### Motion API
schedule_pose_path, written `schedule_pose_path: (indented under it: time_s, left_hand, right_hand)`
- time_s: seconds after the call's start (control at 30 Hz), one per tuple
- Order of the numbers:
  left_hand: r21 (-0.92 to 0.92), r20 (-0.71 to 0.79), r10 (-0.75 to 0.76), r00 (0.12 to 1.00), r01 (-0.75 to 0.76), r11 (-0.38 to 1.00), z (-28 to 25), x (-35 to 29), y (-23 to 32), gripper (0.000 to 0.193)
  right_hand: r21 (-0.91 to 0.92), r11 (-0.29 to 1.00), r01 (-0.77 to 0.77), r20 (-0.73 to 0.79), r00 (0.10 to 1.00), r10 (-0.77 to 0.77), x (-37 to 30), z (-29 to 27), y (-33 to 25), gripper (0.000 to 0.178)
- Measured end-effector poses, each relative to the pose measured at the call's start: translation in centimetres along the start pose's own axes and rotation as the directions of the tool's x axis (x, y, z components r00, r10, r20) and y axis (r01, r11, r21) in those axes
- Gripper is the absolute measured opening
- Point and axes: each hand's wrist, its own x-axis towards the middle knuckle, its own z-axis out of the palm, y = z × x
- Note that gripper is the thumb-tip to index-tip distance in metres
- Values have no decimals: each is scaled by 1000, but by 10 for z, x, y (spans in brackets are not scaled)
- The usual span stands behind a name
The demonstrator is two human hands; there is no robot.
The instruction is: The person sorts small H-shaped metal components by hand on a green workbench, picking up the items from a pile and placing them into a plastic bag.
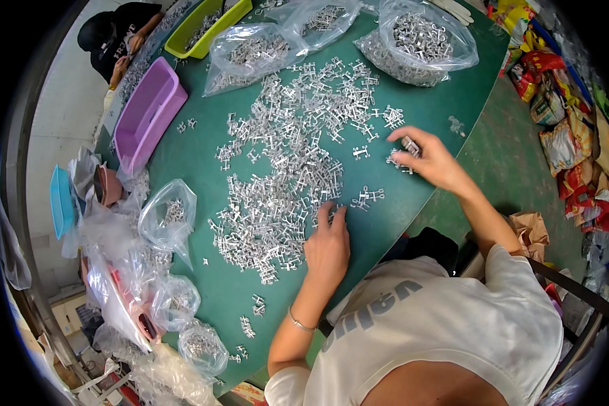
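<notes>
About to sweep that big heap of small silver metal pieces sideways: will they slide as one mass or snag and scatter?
The metal pieces look rigid and cross-shaped, so they probably interlock and drag in clumps. Strays already dot the green table, so some will likely scatter. They look flat, unlikely to roll.

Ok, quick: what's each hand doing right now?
Left hand: open, fingers spread on the pile of small metal parts.
Right hand: closed, pinching a few metal pieces.

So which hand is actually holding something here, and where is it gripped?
The right hand pinches a few small metal parts between its fingertips. The left hand holds nothing; its fingers rest on the loose pile of metal parts.
</notes>
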Motion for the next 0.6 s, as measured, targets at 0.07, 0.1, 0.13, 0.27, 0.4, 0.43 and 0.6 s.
schedule_pose_path:
  time_s: [0.07, 0.1, 0.13, 0.27, 0.4, 0.43, 0.6]
  left_hand:
    - [-22, 16, -37, 999, 37, 999, -4, 2, 6, 22]
    - [-54, 15, -30, 999, 31, 998, -4, 3, 6, 21]
    - [-87, 14, -23, 1000, 24, 996, -5, 4, 6, 21]
    - [-311, -166, 76, 983, -125, 942, -2, 5, -3, 21]
    - [-300, -86, -84, 993, 55, 952, -9, 4, 5, 21]
    - [-278, -102, -75, 992, 44, 960, -6, 5, 7, 21]
    - [-215, -112, -63, 992, 38, 976, 2, 12, 14, 23]
  right_hand:
    - [-256, 956, 139, -22, 988, -150, 2, 20, -11, 28]
    - [-358, 924, 135, 2, 990, -144, 7, 28, -14, 26]
    - [-456, 880, 132, 27, 991, -135, 11, 36, -15, 24]
    - [-500, 838, 217, -19, 965, -261, 20, 48, 2, 18]
    - [-152, 983, 101, 1, 995, -102, 17, 42, -6, 12]
    - [-225, 963, 151, 4, 988, -154, 16, 43, -5, 11]
    - [-187, 874, 448, 12, 891, -454, 30, 36, 1, 5]
